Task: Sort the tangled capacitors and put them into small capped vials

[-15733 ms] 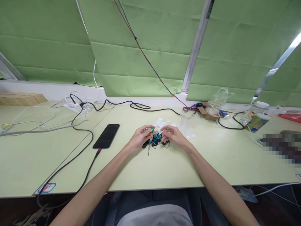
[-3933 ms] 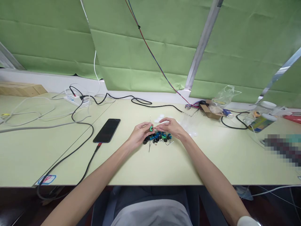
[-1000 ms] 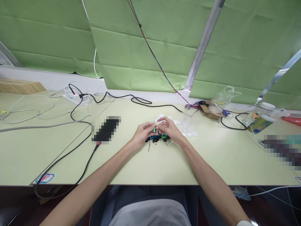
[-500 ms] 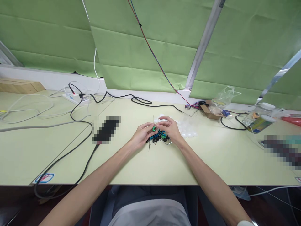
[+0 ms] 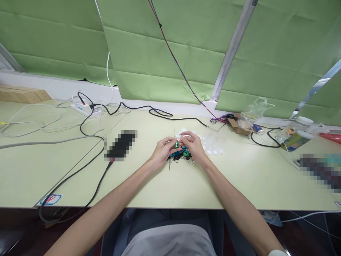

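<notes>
My left hand (image 5: 162, 153) and my right hand (image 5: 192, 145) meet over a small heap of blue, green and black electronic parts (image 5: 180, 155) with thin wire leads on the pale green table (image 5: 170, 185). Both hands pinch a small green part (image 5: 176, 144) between their fingertips, held just above the heap. Its thin leads stick up. Small white round caps (image 5: 213, 149) lie just right of my right hand.
A blurred dark phone (image 5: 120, 145) on a black cable (image 5: 80, 170) lies to the left. A power strip (image 5: 84, 109) and loose cables are at the back left. A cardboard box (image 5: 236, 125), plastic bag (image 5: 253, 110) and bottles (image 5: 295, 137) stand at the back right.
Over the last second my fingers shifted slightly around the green part, and both hands stayed over the heap. The view tilted a little.
</notes>
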`<action>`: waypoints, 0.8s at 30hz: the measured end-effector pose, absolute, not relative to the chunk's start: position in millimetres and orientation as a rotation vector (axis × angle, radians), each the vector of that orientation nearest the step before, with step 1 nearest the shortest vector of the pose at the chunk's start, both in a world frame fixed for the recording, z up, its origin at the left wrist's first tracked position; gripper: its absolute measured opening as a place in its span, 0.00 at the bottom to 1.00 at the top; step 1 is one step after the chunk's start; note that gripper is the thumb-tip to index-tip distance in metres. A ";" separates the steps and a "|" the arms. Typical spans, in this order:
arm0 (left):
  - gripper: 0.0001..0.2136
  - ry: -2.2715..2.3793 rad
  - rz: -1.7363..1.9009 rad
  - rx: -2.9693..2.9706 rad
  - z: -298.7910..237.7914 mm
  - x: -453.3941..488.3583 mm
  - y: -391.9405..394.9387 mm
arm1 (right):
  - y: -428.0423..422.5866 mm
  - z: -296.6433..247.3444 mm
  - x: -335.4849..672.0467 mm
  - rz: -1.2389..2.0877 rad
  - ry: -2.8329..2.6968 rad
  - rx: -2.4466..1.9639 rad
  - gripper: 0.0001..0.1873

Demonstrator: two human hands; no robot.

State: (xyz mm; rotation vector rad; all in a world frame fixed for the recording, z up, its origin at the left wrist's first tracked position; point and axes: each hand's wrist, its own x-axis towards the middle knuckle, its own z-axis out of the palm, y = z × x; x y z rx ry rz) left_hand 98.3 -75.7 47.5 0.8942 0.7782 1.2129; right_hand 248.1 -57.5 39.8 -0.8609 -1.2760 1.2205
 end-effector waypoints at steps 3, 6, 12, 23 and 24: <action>0.10 0.779 1.190 0.964 46.7 98.2 -75.9 | -57.6 41.2 250.7 1.234 -1.338 -0.842 0.16; 0.12 0.777 1.163 1.020 46.9 97.7 -76.6 | -58.0 42.7 252.5 1.274 -1.390 -0.825 0.15; 0.11 0.782 1.140 1.061 49.2 98.4 -78.8 | -58.3 43.2 252.6 1.382 -1.416 -0.809 0.14; 0.10 0.818 1.183 1.010 43.6 103.4 -77.2 | -57.5 40.9 250.3 1.346 -1.449 -0.860 0.13; 0.10 0.819 1.183 1.005 43.7 103.5 -77.1 | -57.3 40.5 250.4 1.337 -1.455 -0.866 0.13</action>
